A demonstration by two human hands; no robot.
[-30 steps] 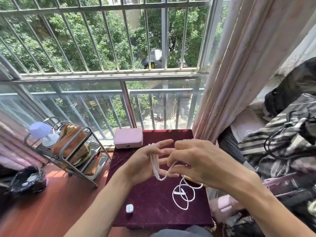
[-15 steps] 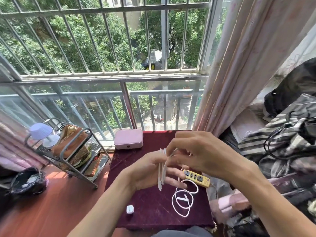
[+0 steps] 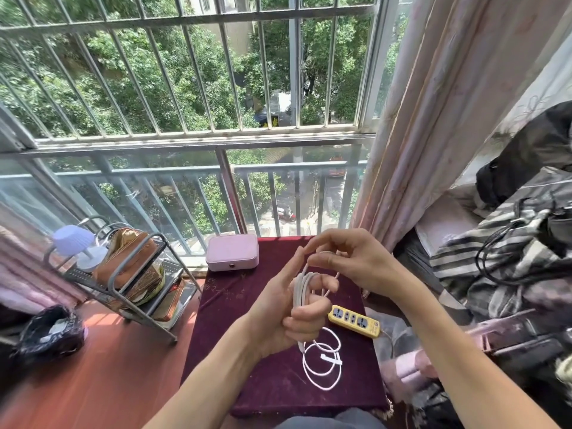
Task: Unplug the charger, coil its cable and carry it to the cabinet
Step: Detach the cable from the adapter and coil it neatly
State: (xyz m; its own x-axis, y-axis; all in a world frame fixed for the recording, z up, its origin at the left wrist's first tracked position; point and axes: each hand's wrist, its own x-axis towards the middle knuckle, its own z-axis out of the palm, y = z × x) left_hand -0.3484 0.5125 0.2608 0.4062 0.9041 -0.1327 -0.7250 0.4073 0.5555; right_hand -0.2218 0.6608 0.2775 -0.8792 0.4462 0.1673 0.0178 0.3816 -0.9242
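Head view shows the thin, bendy, light white cable (image 3: 301,289) looped round the left hand (image 3: 286,308), right hand (image 3: 349,258) fingers pinching it at 12 o'clock.

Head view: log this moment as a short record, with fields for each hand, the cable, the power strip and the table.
left hand: fingers wound with several turns of white cable
right hand: pinching the cable above the left hand, guiding a turn
cable: the rest lies in loose loops on the table
power strip: yellow, on the table, nothing visibly plugged in
table: dark red cloth top; pink box at its far edge
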